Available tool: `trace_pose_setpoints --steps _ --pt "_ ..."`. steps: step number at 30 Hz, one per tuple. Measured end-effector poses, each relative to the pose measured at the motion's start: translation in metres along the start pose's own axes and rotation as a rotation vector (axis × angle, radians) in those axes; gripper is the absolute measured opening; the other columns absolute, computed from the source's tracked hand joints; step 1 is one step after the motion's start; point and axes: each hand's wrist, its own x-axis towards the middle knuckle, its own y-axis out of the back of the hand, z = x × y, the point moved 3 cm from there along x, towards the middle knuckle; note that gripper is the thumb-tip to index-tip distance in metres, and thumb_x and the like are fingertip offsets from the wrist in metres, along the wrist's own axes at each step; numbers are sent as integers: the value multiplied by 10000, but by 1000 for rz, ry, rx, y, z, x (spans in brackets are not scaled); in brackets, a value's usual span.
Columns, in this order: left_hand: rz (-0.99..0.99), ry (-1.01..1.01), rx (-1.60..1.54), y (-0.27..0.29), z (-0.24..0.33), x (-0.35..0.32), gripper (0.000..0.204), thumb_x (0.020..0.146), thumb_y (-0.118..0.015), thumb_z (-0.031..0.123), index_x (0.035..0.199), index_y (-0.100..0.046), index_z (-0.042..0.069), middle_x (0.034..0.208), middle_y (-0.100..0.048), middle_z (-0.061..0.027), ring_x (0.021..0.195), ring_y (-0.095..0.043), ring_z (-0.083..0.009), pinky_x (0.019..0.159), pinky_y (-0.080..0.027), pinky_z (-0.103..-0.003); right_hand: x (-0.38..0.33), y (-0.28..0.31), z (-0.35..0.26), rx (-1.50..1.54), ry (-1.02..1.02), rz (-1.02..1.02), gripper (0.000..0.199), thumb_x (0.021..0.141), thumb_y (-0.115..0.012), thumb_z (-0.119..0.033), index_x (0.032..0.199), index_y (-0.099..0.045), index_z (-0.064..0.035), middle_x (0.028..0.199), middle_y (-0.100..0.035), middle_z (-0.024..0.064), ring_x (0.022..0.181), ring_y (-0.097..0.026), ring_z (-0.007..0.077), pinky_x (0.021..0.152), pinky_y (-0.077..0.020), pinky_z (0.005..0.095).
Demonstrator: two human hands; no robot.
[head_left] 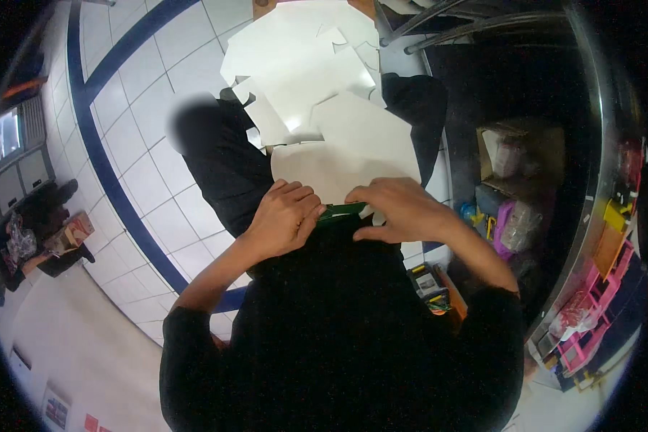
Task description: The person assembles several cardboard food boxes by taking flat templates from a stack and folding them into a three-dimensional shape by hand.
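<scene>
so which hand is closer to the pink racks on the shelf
Right. The right hand sits on the white card on the side toward the pink racks; the left hand is farther off, across the green strip.

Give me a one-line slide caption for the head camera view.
Both hands, left hand and right hand, pinch a green piece at the edge of white card sheets.

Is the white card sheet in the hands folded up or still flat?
Mostly flat: the white card sheet lies spread over the lap; both hands pinch only its near edge.
</scene>
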Motion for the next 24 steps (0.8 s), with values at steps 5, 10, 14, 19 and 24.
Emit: trace_pose_setpoints --steps 5,10,14,19,24 --pt "-11 5 2 -1 2 2 110 906 -647 86 821 -647 17 796 -610 -143 800 -606 -323 765 -444 -415 4 -4 16 -62 35 27 205 918 -716 -219 984 -701 -26 826 -709 188 853 -696 393 792 -521 510" --pt "-2 -20 83 -4 3 3 114 907 -646 84 817 -652 15 792 -623 -140 788 -607 -319 778 -445 -419 11 -8 14 -39 -71 -15 165 877 -737 -161 941 -703 -13 917 -715 181 916 -684 381 825 -529 493" --pt "22 37 32 1 -9 0 103 893 -651 79 815 -662 14 781 -628 -136 787 -611 -320 795 -449 -422 -4 -4 25 -133 125 263 151 876 -734 -158 915 -706 -14 959 -717 157 999 -671 348 847 -526 468" --pt "56 77 68 8 -12 1 87 868 -663 64 797 -663 14 765 -629 -134 780 -609 -317 796 -450 -423 7 6 27 -126 40 252 123 859 -755 -124 897 -694 -24 937 -706 138 976 -669 334 846 -526 454" --pt "-38 25 75 10 6 9 62 809 -707 51 781 -668 12 769 -639 -120 791 -616 -303 813 -446 -411 13 -5 12 -46 -55 280 115 859 -756 -119 903 -693 -33 887 -701 125 876 -679 336 809 -529 457"
